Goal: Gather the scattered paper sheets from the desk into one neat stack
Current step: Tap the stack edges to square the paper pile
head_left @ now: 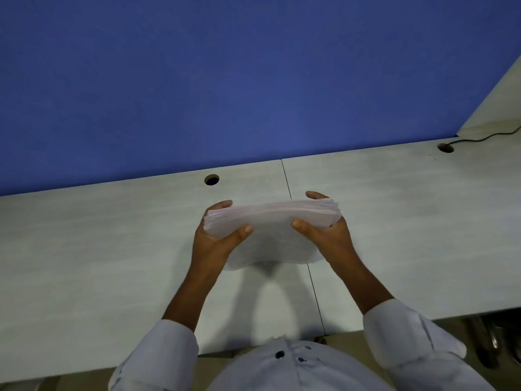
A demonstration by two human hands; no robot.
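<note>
A thick stack of white paper sheets (272, 235) stands on its lower edge on the pale desk (112, 249), tilted toward me. My left hand (217, 238) grips its left side, thumb on the near face and fingers behind. My right hand (327, 227) grips its right side the same way, fingertips curling over the top corner. The sheet edges at the top look slightly uneven. No loose sheets lie elsewhere on the desk.
A blue partition (225, 80) rises behind the desk. Two round cable holes (211, 179) (445, 148) sit near its back edge, and a black cable (485, 138) leads into the right one. A seam (313, 283) splits the desk. A side desk (496, 108) adjoins at right.
</note>
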